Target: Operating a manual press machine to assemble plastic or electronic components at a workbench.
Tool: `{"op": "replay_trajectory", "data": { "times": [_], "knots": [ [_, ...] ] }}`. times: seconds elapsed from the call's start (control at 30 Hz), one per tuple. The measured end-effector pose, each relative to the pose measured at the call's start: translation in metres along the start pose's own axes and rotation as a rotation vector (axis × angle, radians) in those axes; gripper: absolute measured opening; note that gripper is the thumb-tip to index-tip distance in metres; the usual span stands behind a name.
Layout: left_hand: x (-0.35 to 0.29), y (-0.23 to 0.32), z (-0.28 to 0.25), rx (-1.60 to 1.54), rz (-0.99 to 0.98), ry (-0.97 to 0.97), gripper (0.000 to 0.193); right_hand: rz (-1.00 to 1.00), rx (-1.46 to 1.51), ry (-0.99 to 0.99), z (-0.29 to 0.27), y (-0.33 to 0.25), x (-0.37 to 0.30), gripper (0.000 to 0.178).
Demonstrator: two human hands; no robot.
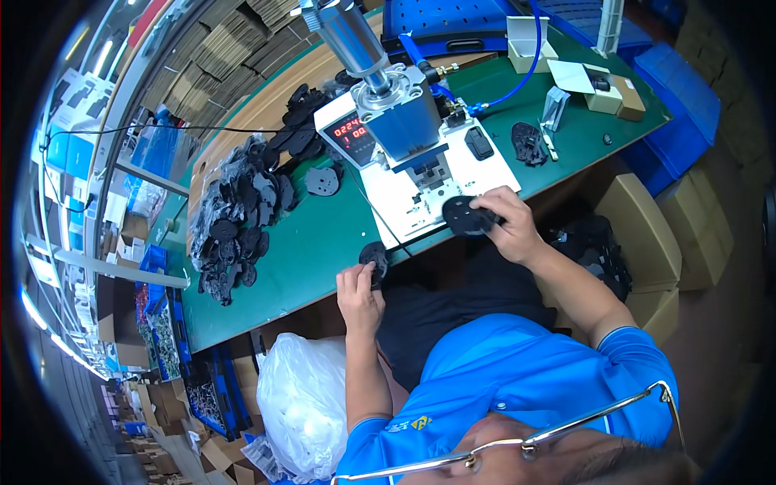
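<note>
My right hand (511, 224) grips a round black plastic part (466, 217) by its right side, in front of a small press (404, 109). Closed around another dark plastic part (373, 260), my left hand (360, 293) is at the front edge of the green table (303, 275). The press has a metal cylinder on top and a white base plate (485, 174) with a metal fixture (430, 179) below its head. A small black piece (478, 143) lies on the base plate's right side. Parts of both held pieces are hidden by my fingers.
A large heap of black parts (242, 202) covers the table's left side, with a grey disc (322, 181) beside it. Small boxes (594, 85) and a bagged black part (529, 144) are at the right. A carton (638, 234) stands below right, a white plastic bag (299, 400) below left.
</note>
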State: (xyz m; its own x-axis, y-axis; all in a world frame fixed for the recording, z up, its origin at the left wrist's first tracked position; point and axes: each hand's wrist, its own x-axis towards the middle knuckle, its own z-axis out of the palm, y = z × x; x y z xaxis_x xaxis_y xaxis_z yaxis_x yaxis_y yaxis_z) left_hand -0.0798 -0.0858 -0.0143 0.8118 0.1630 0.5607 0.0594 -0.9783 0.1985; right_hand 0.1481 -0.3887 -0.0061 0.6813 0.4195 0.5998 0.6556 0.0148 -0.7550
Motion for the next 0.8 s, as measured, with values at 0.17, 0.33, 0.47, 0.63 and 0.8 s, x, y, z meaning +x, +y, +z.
{"op": "replay_trajectory", "data": {
  "times": [0.17,0.33,0.47,0.63,0.8],
  "knots": [
    [0.051,0.053,0.004,-0.259,0.227,0.049,0.061,0.104,-0.279,0.132,-0.063,0.016,-0.067,0.041],
    [0.094,0.080,0.035,-0.281,0.423,0.072,0.047,0.437,-0.608,0.222,-0.132,0.091,-0.146,0.044],
    [0.110,0.080,0.054,-0.156,0.472,0.108,0.041,0.729,-0.774,0.090,-0.149,0.114,-0.170,0.062],
    [0.110,0.086,0.061,-0.109,0.424,0.033,0.043,0.661,-0.671,-0.086,-0.131,0.103,-0.159,0.059],
    [0.110,0.082,0.065,-0.113,0.423,0.027,0.045,0.303,-0.335,0.006,-0.083,0.028,-0.073,0.041]
  ]
}}
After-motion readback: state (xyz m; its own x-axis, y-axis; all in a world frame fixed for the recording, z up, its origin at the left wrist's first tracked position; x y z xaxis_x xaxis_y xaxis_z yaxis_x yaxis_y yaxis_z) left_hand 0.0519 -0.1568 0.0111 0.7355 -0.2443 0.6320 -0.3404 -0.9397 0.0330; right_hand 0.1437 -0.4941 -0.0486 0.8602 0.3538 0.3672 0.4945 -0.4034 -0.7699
